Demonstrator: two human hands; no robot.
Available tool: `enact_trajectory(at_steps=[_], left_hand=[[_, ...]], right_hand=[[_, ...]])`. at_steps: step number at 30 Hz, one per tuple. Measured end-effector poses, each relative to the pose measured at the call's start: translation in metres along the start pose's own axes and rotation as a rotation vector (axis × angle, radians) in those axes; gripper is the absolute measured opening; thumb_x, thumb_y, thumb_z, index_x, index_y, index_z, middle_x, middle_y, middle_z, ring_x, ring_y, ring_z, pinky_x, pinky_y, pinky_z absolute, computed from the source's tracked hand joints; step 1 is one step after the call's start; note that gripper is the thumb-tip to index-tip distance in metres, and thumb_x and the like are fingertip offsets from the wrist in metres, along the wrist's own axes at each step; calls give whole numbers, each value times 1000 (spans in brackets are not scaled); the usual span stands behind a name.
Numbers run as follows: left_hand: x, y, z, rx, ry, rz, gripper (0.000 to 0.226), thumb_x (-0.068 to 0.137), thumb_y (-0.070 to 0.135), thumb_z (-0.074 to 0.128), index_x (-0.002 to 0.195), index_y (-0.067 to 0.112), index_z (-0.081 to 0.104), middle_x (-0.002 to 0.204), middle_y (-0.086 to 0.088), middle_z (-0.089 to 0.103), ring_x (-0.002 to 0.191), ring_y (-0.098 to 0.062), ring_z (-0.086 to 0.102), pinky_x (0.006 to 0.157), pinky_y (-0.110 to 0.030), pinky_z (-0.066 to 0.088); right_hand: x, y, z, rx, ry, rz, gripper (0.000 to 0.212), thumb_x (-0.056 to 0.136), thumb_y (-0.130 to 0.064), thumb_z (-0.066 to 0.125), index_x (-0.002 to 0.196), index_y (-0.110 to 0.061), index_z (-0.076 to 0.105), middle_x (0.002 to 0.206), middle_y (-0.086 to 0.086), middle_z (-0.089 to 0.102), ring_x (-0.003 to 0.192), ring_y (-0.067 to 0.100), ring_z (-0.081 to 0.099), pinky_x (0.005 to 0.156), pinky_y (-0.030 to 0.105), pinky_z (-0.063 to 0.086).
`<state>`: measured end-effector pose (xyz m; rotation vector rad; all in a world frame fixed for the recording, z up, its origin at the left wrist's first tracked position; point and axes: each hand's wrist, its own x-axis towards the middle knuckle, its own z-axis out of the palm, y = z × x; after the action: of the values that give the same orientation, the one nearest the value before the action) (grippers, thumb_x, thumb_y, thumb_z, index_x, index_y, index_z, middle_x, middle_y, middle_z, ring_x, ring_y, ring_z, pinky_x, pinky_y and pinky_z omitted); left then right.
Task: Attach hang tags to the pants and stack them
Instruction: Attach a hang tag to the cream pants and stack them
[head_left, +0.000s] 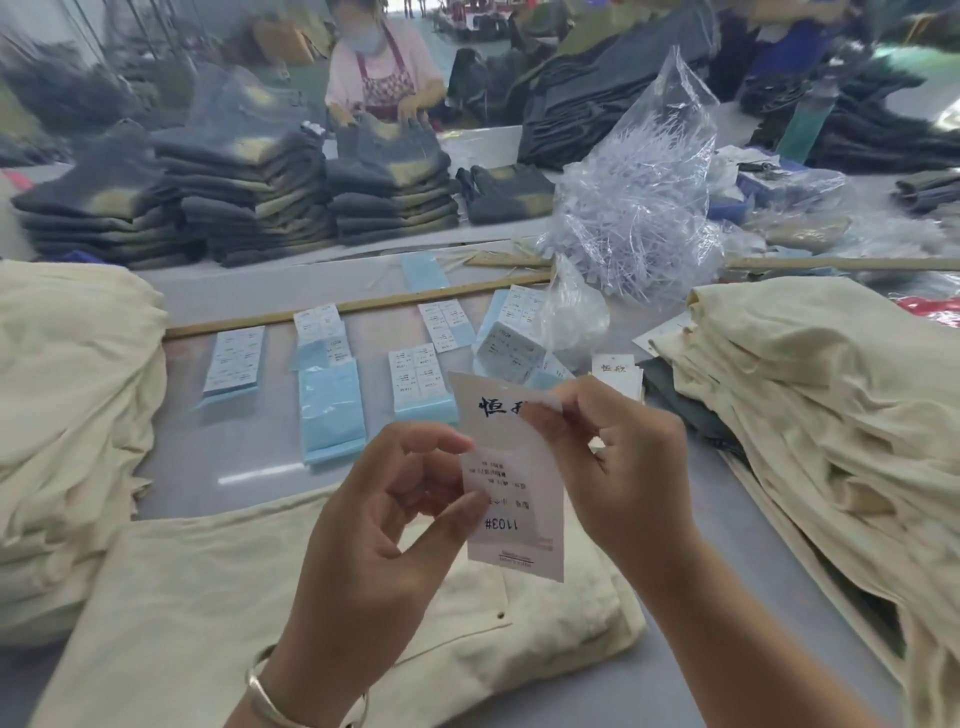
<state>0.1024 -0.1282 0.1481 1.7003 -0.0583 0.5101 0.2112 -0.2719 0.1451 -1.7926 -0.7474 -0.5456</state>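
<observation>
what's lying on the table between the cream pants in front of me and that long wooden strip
In the head view, sheets of small white printed labels on light blue backing lie between the cream pants and the wooden strip.

Readable text on the tags in front of you

You are holding a white rectangular paper hang tag (511, 467) that is showing "1103#" upside down beside smaller print too fine to read, and bold black brush characters at its top edge; similar black characters are showing on the small white card tag (615, 370) lying on the table.
</observation>
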Motion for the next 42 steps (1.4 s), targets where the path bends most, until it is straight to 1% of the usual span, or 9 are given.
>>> enact_trajectory(at_steps=[4,8,12,17,22,25,28,32,42], left_hand=[[-6,2,-7,29,17,15,20,80,28,71,98,30,63,82,-7,68,79,-27,66,76,-42,56],[-5,13,-11,128,22,68,4,85,31,62,86,27,62,74,6,66,67,-8,61,64,-15,47],[0,30,-13,281,-66,106,33,94,40,48,69,20,58,57,15,53,51,-1,48,51,-11,35],[12,44,-9,42,-231,-22,45,88,49,51,61,16,62,49,-1,50,41,-9,47,41,-19,35],[12,45,1,-148,-270,-67,35,79,44,65,61,14,62,52,-4,53,42,-19,49,39,-24,35],[11,46,0,-186,-243,-112,45,73,43,74,67,0,61,63,-35,56,51,-53,55,40,-49,42],[10,52,-1,-216,-234,-194,62,70,40,77,83,-17,59,71,-43,56,57,-61,54,48,-71,42],[11,53,-2,-249,-258,-202,54,72,35,75,79,-17,58,70,-42,56,54,-61,51,44,-67,40],[13,51,-1,-342,-324,-95,31,75,47,76,67,19,67,64,-34,54,53,-59,53,42,-65,42]], right_hand=[[-3,-14,-4,-81,41,-154,24,84,-16,71,65,-3,64,55,6,63,46,25,55,42,36,43],[-5,-27,-5,-114,30,-226,22,84,-16,72,67,-3,66,58,4,65,46,24,56,41,35,45],[-7,-44,-6,-9,-95,-109,27,86,-20,68,66,-15,51,58,-10,52,50,7,50,49,31,47],[2,-61,-16,578,-375,361,28,74,-7,61,58,-15,40,54,-2,33,50,11,30,46,28,22],[6,-68,-27,1040,-625,543,23,86,-21,58,64,-19,56,56,-5,53,47,7,48,45,19,36],[3,-68,-26,1052,-616,513,23,88,-29,55,67,-20,59,59,-4,55,51,10,52,48,23,41],[1,-71,-23,1030,-608,486,21,86,-27,57,66,-21,60,57,-8,56,50,8,52,47,20,43],[1,-73,-24,1054,-604,471,23,89,-25,64,67,-21,60,58,-9,57,50,7,52,48,19,44],[4,-72,-31,1016,-594,474,21,87,-28,57,68,-20,60,59,-3,53,51,12,49,50,23,42]])
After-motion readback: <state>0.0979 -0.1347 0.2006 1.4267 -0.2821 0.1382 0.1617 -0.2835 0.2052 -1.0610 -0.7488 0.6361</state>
